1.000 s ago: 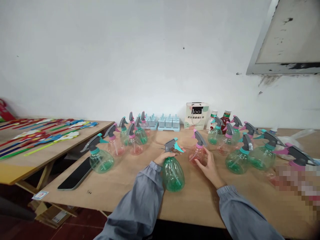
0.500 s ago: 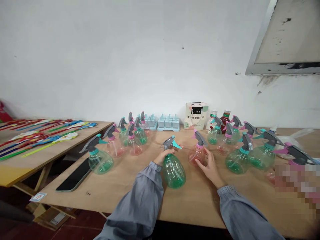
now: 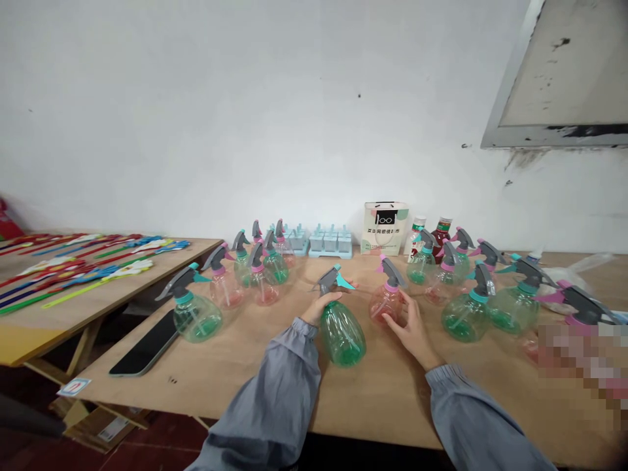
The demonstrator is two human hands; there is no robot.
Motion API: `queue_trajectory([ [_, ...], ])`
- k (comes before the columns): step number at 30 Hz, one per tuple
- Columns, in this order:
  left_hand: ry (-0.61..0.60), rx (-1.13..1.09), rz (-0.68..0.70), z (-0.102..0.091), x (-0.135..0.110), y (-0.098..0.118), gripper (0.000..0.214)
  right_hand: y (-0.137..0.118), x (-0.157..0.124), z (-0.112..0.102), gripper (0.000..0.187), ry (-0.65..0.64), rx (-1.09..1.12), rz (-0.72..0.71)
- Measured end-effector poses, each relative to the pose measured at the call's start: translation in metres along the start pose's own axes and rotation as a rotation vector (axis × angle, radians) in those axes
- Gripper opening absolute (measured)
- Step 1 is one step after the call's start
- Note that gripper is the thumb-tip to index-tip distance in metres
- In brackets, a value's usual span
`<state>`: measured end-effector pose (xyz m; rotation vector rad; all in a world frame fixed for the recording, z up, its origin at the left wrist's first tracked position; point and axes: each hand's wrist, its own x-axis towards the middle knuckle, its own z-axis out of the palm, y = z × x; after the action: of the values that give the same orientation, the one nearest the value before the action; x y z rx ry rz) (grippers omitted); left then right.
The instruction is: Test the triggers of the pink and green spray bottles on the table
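Note:
My left hand (image 3: 320, 305) grips the neck of a green spray bottle (image 3: 342, 330) with a grey and teal trigger head, held slightly tilted over the wooden table (image 3: 373, 392). My right hand (image 3: 409, 320) rests with curved fingers against the side of a pink spray bottle (image 3: 386, 302) standing just right of the green one. Both arms wear grey sleeves.
Several more green and pink spray bottles stand in a left group (image 3: 245, 275) and a right group (image 3: 481, 294). A black phone (image 3: 147, 343) lies near the left edge. Blue ice-pop moulds (image 3: 331, 241), a small paper bag (image 3: 385, 227) and two drink bottles (image 3: 441, 232) line the wall. Coloured sticks (image 3: 83, 261) cover a side table.
The green bottle in my left hand has shifted slightly up and to the right, its trigger head turning a little left. My right hand stays on the pink bottle.

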<state>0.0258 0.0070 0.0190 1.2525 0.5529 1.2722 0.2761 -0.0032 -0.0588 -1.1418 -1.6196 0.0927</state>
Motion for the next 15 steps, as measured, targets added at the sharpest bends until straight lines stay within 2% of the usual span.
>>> queue_trajectory([
  [3, 0.048, 0.029, 0.006, 0.0, 0.0, -0.003, 0.034, 0.001, 0.0, 0.001, 0.067, 0.0, 0.002, 0.004],
  [7, 0.198, 0.049, 0.051, 0.0, 0.0, -0.004, 0.029, 0.003, 0.0, 0.001, 0.067, -0.001, 0.014, 0.006],
  [12, 0.16, 0.271, 0.156, -0.003, -0.009, 0.022, 0.038, 0.003, 0.0, 0.0, 0.069, -0.028, 0.039, 0.025],
  [15, 0.303, 0.458, 0.194, -0.021, -0.023, 0.042, 0.041, 0.003, 0.0, -0.001, 0.069, -0.034, 0.046, 0.028],
])
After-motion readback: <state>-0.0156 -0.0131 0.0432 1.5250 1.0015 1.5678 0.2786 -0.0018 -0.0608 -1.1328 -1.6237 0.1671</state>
